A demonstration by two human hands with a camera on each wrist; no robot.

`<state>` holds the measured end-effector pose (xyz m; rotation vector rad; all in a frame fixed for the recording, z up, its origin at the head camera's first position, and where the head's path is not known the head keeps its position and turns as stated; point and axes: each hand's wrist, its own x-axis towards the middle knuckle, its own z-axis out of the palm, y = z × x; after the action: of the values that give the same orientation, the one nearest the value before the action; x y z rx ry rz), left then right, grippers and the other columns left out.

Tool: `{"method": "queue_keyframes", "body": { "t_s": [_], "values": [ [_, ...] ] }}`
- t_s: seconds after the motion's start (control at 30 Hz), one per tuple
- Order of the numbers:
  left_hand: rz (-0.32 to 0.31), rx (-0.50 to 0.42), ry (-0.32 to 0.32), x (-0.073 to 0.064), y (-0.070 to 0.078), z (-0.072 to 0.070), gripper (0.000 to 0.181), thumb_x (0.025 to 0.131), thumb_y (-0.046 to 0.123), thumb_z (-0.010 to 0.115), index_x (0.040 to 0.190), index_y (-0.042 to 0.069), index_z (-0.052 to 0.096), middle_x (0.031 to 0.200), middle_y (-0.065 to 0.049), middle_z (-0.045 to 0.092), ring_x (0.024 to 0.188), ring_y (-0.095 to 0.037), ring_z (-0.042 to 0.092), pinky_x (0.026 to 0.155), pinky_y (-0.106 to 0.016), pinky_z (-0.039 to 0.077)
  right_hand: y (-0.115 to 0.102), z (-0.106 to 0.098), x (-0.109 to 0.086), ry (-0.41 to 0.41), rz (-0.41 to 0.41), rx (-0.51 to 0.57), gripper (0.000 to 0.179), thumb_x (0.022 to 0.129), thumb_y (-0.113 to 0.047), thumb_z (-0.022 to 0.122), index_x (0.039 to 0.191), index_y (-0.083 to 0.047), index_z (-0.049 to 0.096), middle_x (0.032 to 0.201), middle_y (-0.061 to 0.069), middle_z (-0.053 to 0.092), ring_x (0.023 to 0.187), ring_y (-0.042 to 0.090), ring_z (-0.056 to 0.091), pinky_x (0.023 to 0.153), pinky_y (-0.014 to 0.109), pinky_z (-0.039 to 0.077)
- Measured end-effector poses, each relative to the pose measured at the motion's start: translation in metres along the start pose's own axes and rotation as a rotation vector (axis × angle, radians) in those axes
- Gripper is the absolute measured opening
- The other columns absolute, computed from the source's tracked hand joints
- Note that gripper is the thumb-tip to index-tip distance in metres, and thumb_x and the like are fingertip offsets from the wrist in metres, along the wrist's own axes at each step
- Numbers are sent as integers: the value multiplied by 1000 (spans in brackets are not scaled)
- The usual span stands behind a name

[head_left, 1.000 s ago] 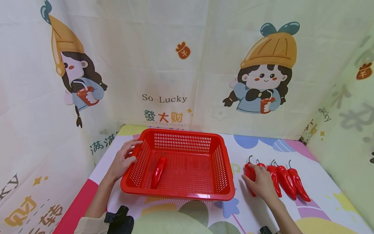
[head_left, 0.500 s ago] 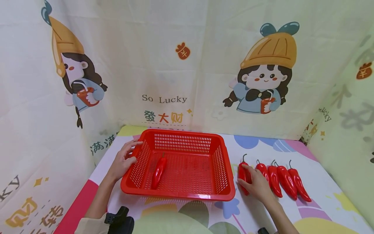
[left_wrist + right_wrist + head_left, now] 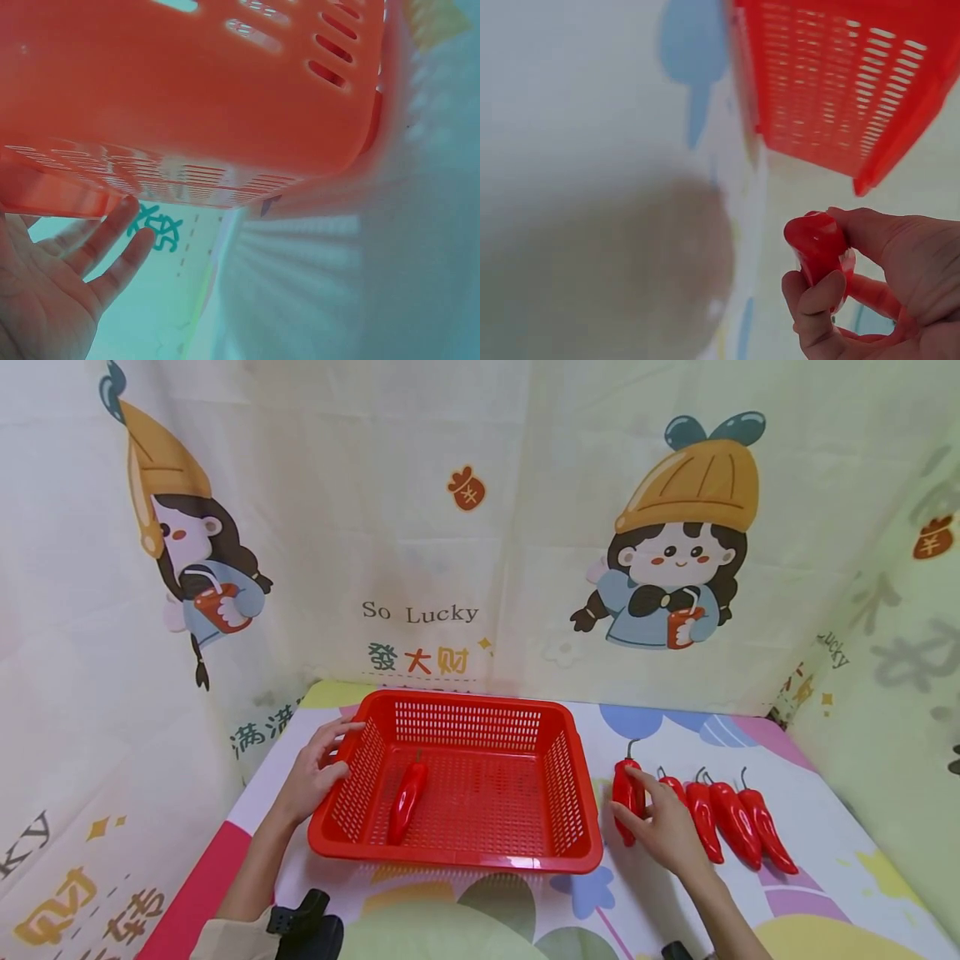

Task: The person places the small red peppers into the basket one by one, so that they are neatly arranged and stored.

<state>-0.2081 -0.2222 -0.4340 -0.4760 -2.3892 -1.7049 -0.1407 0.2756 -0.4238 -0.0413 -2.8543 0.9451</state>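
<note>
A red pepper (image 3: 624,792) with a dark stem is pinched between the thumb and fingers of my right hand (image 3: 666,827), just right of the basket. The right wrist view shows this pepper (image 3: 816,244) raised off the table, its tip toward the camera. My left hand (image 3: 309,778) touches the left rim of the red plastic basket (image 3: 480,862). In the left wrist view its fingers (image 3: 116,274) extend fairly straight beside the basket; its thumb is not visible there. One red pepper (image 3: 408,802) lies inside the basket, toward its left side.
Several red peppers (image 3: 733,827) lie side by side at the right, stems pointing away, the leftmost partly behind my right hand. The table (image 3: 555,927) has a colourful printed cover. A cream printed cloth (image 3: 525,568) hangs at the back and sides.
My right hand has drawn the leftmost pepper of the row away to the left, toward the basket, then lifted it a little. The left hand and basket stay in place.
</note>
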Motion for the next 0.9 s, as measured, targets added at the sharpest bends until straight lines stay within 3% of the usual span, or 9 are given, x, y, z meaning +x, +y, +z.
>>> {"method": "queue_keyframes", "body": {
  "t_s": [0.43, 0.9],
  "values": [
    [-22, -31, -6, -2, 1, 1, 66, 84, -3, 63, 147, 10, 50, 158, -13, 37, 120, -40, 55, 81, -36, 62, -22, -18, -1, 57, -40, 28, 78, 88, -31, 80, 153, -7, 44, 131, 25, 56, 97, 34, 64, 65, 34, 62],
    [4, -8, 1, 1, -1, 0, 65, 83, -4, 61, 146, 8, 52, 157, -14, 39, 118, -38, 56, 83, -29, 59, -43, -20, -3, 71, -87, 75, 76, 89, -31, 79, 154, -10, 45, 137, 23, 55, 99, 34, 65, 66, 35, 63]
  ]
}}
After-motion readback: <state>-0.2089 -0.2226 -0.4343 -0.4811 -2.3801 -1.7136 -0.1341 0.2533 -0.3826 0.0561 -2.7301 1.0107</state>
